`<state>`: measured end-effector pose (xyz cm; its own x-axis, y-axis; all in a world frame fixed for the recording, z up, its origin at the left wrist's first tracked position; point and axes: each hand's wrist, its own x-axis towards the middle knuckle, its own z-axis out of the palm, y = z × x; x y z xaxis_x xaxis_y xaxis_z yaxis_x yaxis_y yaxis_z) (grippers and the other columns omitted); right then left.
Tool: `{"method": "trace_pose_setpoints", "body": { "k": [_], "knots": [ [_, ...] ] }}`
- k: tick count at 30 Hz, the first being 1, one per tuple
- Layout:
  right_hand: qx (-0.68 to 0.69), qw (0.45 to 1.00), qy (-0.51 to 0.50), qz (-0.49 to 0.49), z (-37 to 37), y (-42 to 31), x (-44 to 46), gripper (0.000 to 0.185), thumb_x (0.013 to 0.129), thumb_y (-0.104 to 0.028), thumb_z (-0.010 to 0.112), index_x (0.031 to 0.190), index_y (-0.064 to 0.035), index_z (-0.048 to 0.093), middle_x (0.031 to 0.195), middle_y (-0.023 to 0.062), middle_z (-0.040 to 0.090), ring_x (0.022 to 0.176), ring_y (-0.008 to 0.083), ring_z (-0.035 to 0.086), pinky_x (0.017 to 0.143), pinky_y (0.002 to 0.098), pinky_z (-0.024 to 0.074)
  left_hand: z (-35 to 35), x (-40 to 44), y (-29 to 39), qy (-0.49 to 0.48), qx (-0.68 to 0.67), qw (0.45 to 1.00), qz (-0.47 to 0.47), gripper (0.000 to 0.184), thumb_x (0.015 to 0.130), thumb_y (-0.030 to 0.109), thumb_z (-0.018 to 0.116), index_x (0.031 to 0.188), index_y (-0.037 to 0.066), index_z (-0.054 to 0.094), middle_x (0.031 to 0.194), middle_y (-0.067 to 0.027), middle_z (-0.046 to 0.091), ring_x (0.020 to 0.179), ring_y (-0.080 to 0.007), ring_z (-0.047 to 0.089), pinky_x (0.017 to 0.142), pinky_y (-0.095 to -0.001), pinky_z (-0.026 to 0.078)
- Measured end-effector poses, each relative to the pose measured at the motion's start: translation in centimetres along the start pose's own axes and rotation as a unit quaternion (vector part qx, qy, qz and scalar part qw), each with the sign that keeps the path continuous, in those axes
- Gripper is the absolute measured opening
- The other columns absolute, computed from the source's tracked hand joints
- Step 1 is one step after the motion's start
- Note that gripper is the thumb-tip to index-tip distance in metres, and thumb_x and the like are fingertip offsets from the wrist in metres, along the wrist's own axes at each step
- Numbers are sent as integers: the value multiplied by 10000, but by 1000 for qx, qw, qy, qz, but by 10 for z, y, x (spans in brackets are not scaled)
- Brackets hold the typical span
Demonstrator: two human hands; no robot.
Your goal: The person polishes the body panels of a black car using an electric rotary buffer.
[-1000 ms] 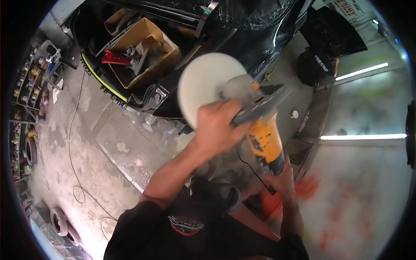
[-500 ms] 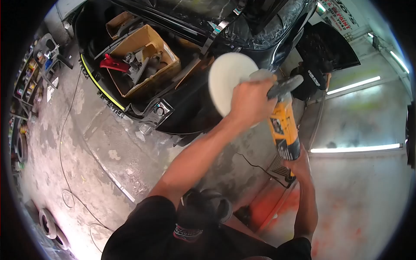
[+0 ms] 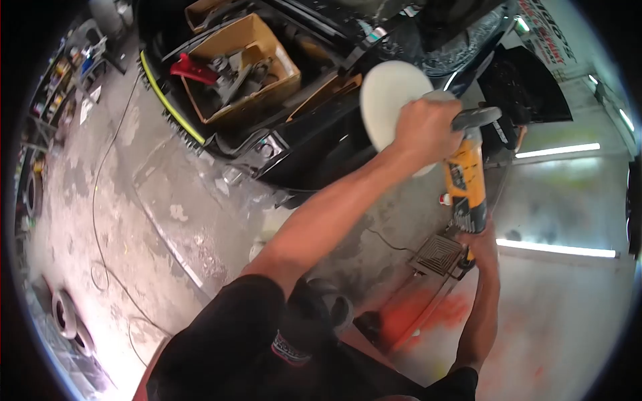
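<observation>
A yellow and black polisher (image 3: 466,175) with a round white pad (image 3: 384,100) is held up in front of me. My left hand (image 3: 428,130) is wrapped round its head end, beside the pad and the dark side handle (image 3: 476,118). Lower down, my right hand (image 3: 480,244) grips the rear end of the tool, its fingers partly hidden. The pad faces the black car body (image 3: 321,147); whether it touches cannot be told from this angle.
A cardboard box (image 3: 291,87) of metal parts and a red piece (image 3: 194,69) sits in the car's open end. A person in dark clothes (image 3: 505,130) is by a black panel (image 3: 528,87). A floor grate (image 3: 438,255), cables and tyres (image 3: 65,314) lie around.
The view has shifted, so the car and box appear higher and farther right. Both hands and the polisher have moved slightly right relative to the car. The grip looks the same.
</observation>
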<state>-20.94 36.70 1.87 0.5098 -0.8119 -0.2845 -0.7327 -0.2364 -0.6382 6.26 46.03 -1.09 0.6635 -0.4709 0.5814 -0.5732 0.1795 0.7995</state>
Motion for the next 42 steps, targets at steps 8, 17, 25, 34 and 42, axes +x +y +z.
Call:
{"method": "trace_pose_setpoints", "body": {
  "k": [8, 17, 25, 34, 42],
  "knots": [
    [-52, 992, -25, -112, 25, 35, -54, 664, 649, -113, 840, 1233, -9, 541, 1012, 105, 690, 940, 233, 677, 840, 354, 527, -75, -81, 32, -6, 17, 1000, -5, 263, 697, 118, 767, 921, 63, 640, 709, -127, 629, 675, -327, 650, 606, -421, 511],
    [-27, 988, -155, -6, 81, 18, -137, 721, 656, -140, 871, 1279, -35, 523, 1128, 180, 714, 1107, 286, 693, 918, 394, 537, -179, -166, 94, -60, 83, 995, 1, 140, 727, 32, 744, 731, 54, 606, 615, -76, 537, 516, -264, 551, 487, -384, 414],
    [28, 997, -65, -39, 57, 67, -78, 637, 626, -76, 826, 1191, 13, 546, 1054, 161, 702, 1024, 257, 688, 913, 369, 518, -56, -106, 58, -70, 79, 994, 42, 182, 653, 51, 760, 754, 38, 610, 664, -124, 600, 542, -335, 588, 524, -396, 467],
    [122, 991, -3, -58, -2, 148, 88, 542, 646, -77, 772, 1138, 5, 562, 979, 124, 691, 921, 213, 674, 850, 344, 514, 137, -1, -7, -62, 112, 990, 64, 201, 655, 107, 771, 806, 42, 655, 674, -149, 641, 631, -342, 653, 580, -398, 523],
    [172, 985, 9, 4, -30, 165, 187, 536, 620, -46, 769, 1115, 4, 571, 935, 77, 671, 840, 198, 640, 790, 321, 507, 248, 75, -45, -76, 112, 987, 85, 180, 700, 136, 752, 862, 71, 709, 737, -140, 686, 682, -345, 671, 627, -409, 541]
  ]
}}
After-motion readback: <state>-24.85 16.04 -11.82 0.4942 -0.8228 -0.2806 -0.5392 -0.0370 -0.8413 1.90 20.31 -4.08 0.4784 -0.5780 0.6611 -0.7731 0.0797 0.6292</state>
